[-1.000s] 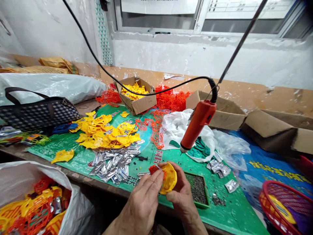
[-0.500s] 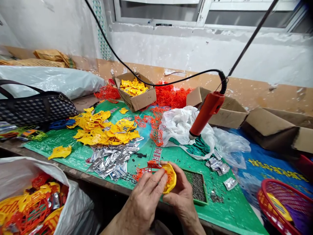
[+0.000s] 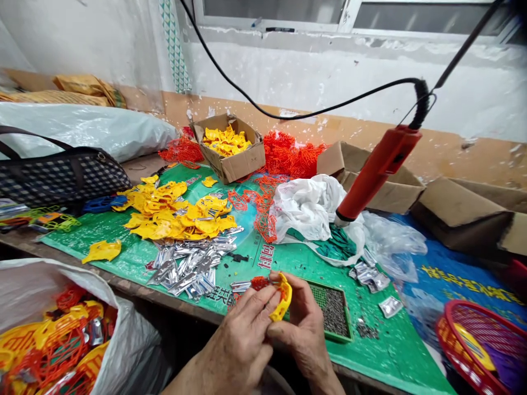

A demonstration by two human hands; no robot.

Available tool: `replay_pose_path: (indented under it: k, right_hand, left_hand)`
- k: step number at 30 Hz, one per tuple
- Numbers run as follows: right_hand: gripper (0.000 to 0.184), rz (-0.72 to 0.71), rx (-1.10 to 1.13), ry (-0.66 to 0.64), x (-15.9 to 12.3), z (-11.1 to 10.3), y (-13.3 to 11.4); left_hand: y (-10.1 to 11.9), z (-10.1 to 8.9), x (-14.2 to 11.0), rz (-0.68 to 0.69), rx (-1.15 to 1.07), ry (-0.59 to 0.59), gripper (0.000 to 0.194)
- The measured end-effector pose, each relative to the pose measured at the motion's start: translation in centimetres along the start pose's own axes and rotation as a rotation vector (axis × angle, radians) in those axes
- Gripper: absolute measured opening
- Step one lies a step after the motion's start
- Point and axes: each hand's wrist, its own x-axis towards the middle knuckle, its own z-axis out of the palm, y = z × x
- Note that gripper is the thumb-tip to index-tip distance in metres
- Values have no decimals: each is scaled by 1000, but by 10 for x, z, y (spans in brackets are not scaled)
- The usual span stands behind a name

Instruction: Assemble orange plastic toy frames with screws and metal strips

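Observation:
Near the table's front edge, my left hand [image 3: 241,332] and my right hand [image 3: 303,323] meet around a curved yellow plastic piece [image 3: 284,299]. The left fingers press against its inner side, while the right fingers and thumb close around its outer side. A red openwork plastic part [image 3: 259,283] shows beyond the left fingers; my hand hides how it joins the yellow piece. Close by on the right is a green tray of small screws [image 3: 335,312]. A pile of silvery packets [image 3: 191,269] lies to the left, below a heap of yellow plastic pieces [image 3: 173,211].
A red electric screwdriver [image 3: 376,175] hangs from a cable over the right side. Behind stands a cardboard box [image 3: 242,166] of yellow pieces. At lower left is a white sack [image 3: 135,340] of red and yellow parts; at lower right, a red basket [image 3: 447,334].
The yellow piece has turned more edge-on between my hands. The hanging screwdriver appears farther right, and my view has shifted slightly.

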Motion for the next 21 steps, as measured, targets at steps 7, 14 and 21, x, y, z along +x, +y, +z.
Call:
replay_pose_path:
  k: [7, 14, 21]
  right_hand:
    - [64, 173, -249, -214, 11, -2, -21]
    - [54, 191, -446, -270, 21, -6, -22]
    - [53, 162, -543, -200, 17, -9, -5]
  left_hand:
    - [2, -20, 15, -577, -759, -43, 20]
    - [-15, -10, 11, -1116, -1525, 65, 26]
    - [-23, 8, 10, -1207, -1641, 208, 24]
